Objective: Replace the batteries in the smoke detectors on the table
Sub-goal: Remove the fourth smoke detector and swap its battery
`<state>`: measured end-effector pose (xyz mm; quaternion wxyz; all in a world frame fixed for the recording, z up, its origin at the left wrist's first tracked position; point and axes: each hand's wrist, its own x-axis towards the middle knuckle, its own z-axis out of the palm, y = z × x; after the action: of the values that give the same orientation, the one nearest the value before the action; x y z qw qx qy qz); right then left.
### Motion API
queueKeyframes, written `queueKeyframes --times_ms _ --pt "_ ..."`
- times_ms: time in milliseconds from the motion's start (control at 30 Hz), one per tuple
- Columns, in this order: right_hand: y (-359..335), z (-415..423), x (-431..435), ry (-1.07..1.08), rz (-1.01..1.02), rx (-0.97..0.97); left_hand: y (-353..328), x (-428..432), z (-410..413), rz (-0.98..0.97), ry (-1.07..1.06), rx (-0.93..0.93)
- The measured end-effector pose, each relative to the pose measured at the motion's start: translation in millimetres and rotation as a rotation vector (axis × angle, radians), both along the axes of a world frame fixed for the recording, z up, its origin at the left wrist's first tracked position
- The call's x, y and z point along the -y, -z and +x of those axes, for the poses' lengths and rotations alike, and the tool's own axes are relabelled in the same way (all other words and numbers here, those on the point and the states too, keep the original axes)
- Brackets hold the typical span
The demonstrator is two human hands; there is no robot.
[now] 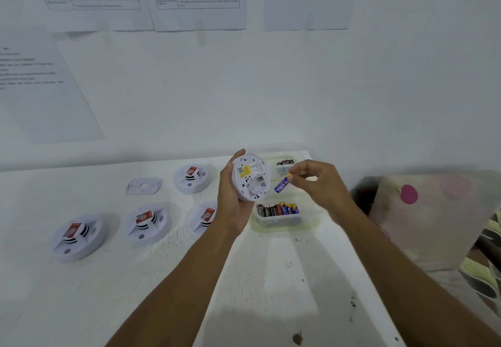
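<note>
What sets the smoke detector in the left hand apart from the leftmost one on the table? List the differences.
1. The held smoke detector is gripped in the left hand above the table; the leftmost smoke detector lies on it, untouched.
2. The held one shows its back, with a yellow label and an exposed battery bay; the leftmost one lies face up with a red label.
Both are round and white.

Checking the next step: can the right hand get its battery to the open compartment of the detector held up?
Probably yes. The left hand grips the detector by its edge, back side exposed; the right hand pinches the blue battery just beside the compartment, nothing between them.
</note>
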<state>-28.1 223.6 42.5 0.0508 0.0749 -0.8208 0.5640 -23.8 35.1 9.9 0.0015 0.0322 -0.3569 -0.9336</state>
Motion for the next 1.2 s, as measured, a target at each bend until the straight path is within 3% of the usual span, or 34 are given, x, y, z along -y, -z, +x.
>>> queueKeyframes --times_ms 167,300,600,767,833,1200 --pt "15 -28 -21 -0.083 0.694 0.018 2 3 -1 -0.011 0.009 0.010" --pt "23 -35 -12 -0.155 0.981 0.011 2 3 -2 -0.026 0.016 0.013" --pt "30 -43 -12 -0.112 1.038 -0.089 0 9 -11 -0.013 0.020 -0.002" --pt "11 -69 -13 -0.134 0.665 -0.110 -4 15 -24 -0.004 0.021 -0.016" --pt "5 -87 -9 -0.137 0.606 -0.104 -5 17 -31 0.000 0.022 -0.015" --pt "6 -171 31 -0.120 0.922 0.122 -4 42 -60 -0.024 0.036 -0.005"
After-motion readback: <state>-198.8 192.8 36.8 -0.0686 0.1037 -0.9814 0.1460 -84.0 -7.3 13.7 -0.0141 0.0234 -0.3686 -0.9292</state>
